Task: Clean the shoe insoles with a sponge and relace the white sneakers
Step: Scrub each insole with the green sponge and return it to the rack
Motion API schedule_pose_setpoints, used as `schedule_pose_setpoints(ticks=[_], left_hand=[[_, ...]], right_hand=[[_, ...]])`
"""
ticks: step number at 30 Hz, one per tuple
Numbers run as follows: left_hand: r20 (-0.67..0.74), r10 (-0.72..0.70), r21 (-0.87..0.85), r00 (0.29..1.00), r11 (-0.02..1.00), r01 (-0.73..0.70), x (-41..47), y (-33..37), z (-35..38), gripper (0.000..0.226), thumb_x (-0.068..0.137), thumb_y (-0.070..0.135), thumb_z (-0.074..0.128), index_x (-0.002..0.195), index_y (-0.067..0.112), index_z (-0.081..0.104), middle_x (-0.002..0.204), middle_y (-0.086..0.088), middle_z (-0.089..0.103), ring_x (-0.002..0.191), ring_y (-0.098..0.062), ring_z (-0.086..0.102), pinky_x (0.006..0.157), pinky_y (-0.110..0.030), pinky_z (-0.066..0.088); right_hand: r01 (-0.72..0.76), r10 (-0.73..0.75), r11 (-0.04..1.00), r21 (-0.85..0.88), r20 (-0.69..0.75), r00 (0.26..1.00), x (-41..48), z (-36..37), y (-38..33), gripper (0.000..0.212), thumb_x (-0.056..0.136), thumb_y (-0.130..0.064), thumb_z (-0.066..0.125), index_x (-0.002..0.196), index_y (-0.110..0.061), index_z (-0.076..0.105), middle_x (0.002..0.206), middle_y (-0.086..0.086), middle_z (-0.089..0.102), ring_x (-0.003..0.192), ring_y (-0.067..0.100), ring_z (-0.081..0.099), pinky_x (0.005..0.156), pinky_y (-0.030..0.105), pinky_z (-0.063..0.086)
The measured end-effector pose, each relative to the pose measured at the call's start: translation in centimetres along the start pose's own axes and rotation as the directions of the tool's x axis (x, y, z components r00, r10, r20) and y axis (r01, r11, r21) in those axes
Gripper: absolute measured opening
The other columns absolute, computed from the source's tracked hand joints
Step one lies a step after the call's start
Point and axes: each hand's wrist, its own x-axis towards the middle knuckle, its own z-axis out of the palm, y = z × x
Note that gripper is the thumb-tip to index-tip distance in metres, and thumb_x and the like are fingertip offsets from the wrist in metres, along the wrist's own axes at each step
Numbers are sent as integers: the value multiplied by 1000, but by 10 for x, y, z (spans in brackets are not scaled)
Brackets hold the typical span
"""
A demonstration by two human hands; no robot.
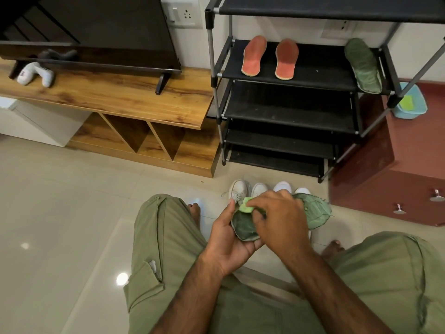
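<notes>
Left hand [228, 239] grips the heel end of a green insole [313, 213] from below, over the lap. Right hand [277, 218] pinches the sponge [245, 205] against its top. White sneakers [239, 189] sit on the floor just behind. Orange insoles [255, 56] and a second green insole [363, 66] lie on the shoe rack [289, 112].

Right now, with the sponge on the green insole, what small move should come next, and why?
Probably sweep the sponge toward the lighter far end of the green insole: the right hand presses it near the darker end, which the left hand grips.
</notes>
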Motion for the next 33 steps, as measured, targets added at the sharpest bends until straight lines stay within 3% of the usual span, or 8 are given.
schedule_pose_setpoints(ticks=[5,8,10,14,18,23,28,33], left_hand=[[-17,-14,-54,1000,998,14,1,2,-3,71,97,55,52,137,-3,59,141,-25,59,134,-35,56,114,-45,41],[-20,-1,-11,1000,1000,1,3,0,-1,76,98,58,47,146,0,52,148,-25,54,138,-36,52,115,-47,40],[-27,-15,6,1000,1000,15,5,-3,-2,76,99,59,45,148,1,51,149,-25,53,140,-36,50,116,-47,39],[-26,-26,-43,999,999,25,5,0,-6,75,98,58,48,140,-3,57,143,-25,57,136,-36,55,116,-46,40],[-46,-16,20,999,1000,17,7,-3,-4,72,101,56,45,144,0,55,146,-25,55,137,-37,52,118,-49,36],[-32,-15,-31,999,999,14,5,-1,-7,67,98,54,51,134,-2,61,133,-24,64,126,-34,63,115,-45,40],[-20,-4,50,1000,999,5,4,-4,1,69,100,53,50,144,0,56,144,-24,57,127,-34,60,106,-46,48],[-22,0,31,1000,1000,0,5,-3,-4,70,100,53,50,144,-1,54,142,-24,58,138,-35,51,114,-46,39]], right_hand=[[85,-139,963,257,201,970,-10,3,-12,27,86,-22,67,106,-38,77,100,-19,68,97,9,54,90,39,48],[-11,3,996,84,84,996,-1,-2,-3,24,88,-27,69,106,-42,77,102,-20,71,94,9,50,86,37,46],[-8,7,1000,12,69,998,-2,-2,-6,24,88,-26,69,106,-40,77,101,-18,70,94,10,49,85,38,47],[56,-126,966,253,269,955,-8,-1,-10,28,86,-23,70,107,-42,76,101,-21,68,97,6,51,89,36,48],[-19,18,1000,1,76,997,1,-5,-2,24,87,-27,69,105,-41,77,101,-18,70,95,10,49,82,35,44],[51,-107,973,223,246,963,-9,1,-11,29,86,-20,67,106,-38,77,102,-18,69,98,8,52,90,36,48],[-59,60,998,-33,33,998,-2,0,3,25,85,-24,69,103,-38,78,99,-15,72,92,14,52,81,37,49],[120,-123,992,28,157,980,-9,1,-2,27,90,-22,65,108,-38,76,103,-18,70,93,11,49,82,38,47]])
